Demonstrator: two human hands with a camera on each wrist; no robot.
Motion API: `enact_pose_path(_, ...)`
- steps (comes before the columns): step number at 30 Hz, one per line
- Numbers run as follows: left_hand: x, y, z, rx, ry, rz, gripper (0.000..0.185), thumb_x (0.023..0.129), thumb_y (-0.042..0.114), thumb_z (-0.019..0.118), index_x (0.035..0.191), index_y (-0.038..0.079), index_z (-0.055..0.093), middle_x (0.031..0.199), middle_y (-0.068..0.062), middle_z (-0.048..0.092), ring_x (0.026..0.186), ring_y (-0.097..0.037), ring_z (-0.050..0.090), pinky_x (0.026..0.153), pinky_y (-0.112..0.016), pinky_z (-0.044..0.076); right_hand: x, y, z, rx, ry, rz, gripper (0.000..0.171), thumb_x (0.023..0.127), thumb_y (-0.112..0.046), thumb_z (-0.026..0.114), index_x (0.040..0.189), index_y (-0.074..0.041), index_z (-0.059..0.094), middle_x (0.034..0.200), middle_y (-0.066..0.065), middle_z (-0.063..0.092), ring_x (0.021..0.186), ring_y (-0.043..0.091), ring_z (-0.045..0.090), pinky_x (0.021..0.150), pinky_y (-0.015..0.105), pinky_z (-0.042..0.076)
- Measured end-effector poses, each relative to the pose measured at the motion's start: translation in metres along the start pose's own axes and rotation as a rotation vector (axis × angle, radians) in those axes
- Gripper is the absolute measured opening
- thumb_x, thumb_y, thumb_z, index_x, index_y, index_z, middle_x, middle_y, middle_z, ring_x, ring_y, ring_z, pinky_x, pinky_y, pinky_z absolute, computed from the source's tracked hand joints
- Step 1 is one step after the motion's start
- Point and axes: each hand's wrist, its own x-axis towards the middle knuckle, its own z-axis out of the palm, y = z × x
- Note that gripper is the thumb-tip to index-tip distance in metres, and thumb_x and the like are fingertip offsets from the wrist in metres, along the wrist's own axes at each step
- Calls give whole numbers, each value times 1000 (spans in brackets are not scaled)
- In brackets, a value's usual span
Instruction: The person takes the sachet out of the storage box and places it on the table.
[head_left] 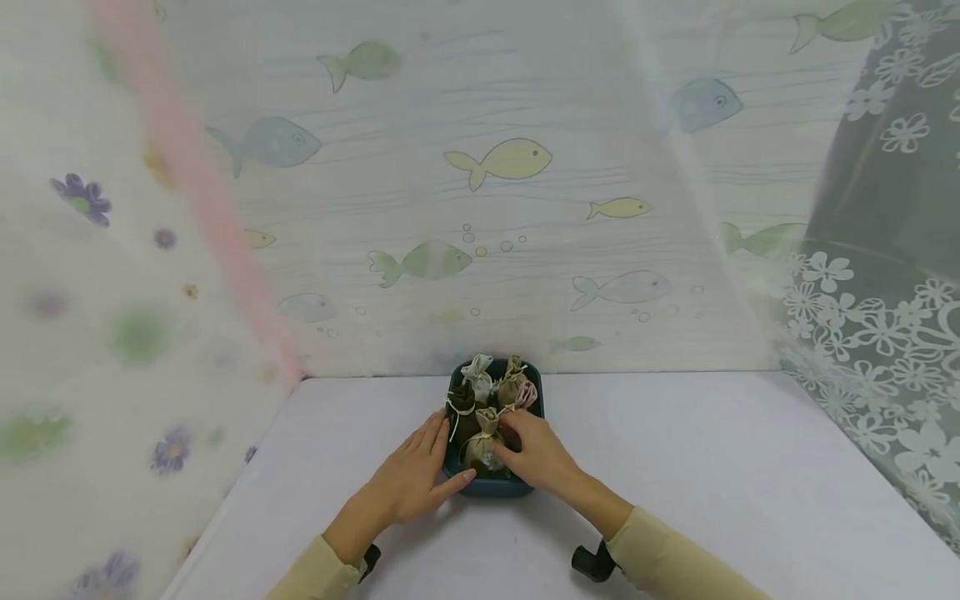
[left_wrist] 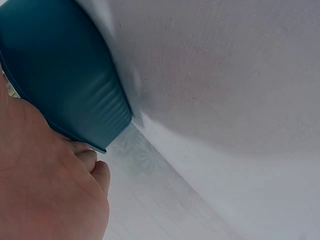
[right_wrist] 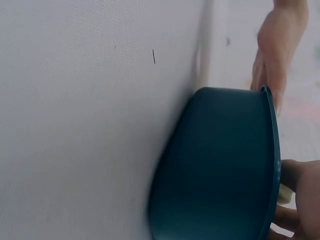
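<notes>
A dark teal plastic bin [head_left: 495,487] holds several small drawstring pouches. My left hand [head_left: 416,475] rests along the bin's left rim, fingers extended and thumb over the near corner. In the left wrist view, its fingers [left_wrist: 87,159] lie at the bin rim [left_wrist: 95,146]. My right hand [head_left: 543,450] reaches in over the right rim and pinches a beige drawstring pouch [head_left: 486,427] at the near end. Its fingertips are partly hidden inside the bin. Behind it sit a dark brown pouch [head_left: 462,396], a pale grey pouch [head_left: 477,375], a tan pouch [head_left: 513,375] and a pinkish pouch [head_left: 527,394].
A white-covered table [head_left: 675,467] lies under the bin. A fish-print curtain [head_left: 495,208] hangs at its far edge, a flower-print curtain [head_left: 97,333] at left and floral lace [head_left: 885,333] at right. A black wrist device [head_left: 594,564] shows below the right sleeve.
</notes>
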Motion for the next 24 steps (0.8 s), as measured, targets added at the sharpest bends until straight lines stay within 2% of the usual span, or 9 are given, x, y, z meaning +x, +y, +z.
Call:
enact_pose_path(2, -1, 1, 0, 6, 0, 1, 101, 101, 74, 32, 160, -7, 21, 168, -24, 14, 156, -37, 16, 123, -52, 24, 1, -1, 3, -25, 5, 10, 11, 96, -19, 73, 99, -9, 68, 93, 4, 62, 77, 15, 53, 64, 30, 44)
enact_pose_path(6, -2, 2, -1, 27, -3, -9, 102, 100, 75, 29, 160, -7, 21, 168, -23, 14, 156, -36, 15, 124, -51, 23, 3, -4, 7, -71, 20, 56, 18, 97, -27, 73, 87, -16, 63, 92, 0, 59, 74, 11, 47, 62, 29, 40)
enact_pose_path(12, -1, 2, -2, 34, -6, -11, 101, 100, 75, 29, 160, -6, 21, 169, -22, 14, 156, -35, 14, 124, -51, 22, 3, -8, 11, -106, 42, 115, 17, 95, -29, 73, 97, -12, 69, 114, 5, 67, 84, 14, 56, 63, 30, 44)
enact_pose_path(18, -1, 1, -2, 31, -8, -10, 101, 100, 74, 31, 160, -6, 21, 169, -22, 14, 156, -35, 15, 123, -52, 23, 3, -9, 14, -155, 51, 138, 20, 94, -28, 75, 104, -11, 71, 111, 5, 67, 83, 14, 58, 62, 31, 46)
enact_pose_path(24, 0, 2, -1, 45, -19, -14, 101, 100, 75, 30, 160, -6, 20, 169, -22, 13, 156, -34, 15, 124, -51, 22, 1, -7, 14, -160, 33, 125, 30, 96, -25, 73, 118, -5, 70, 121, 10, 67, 104, 25, 65, 78, 45, 56)
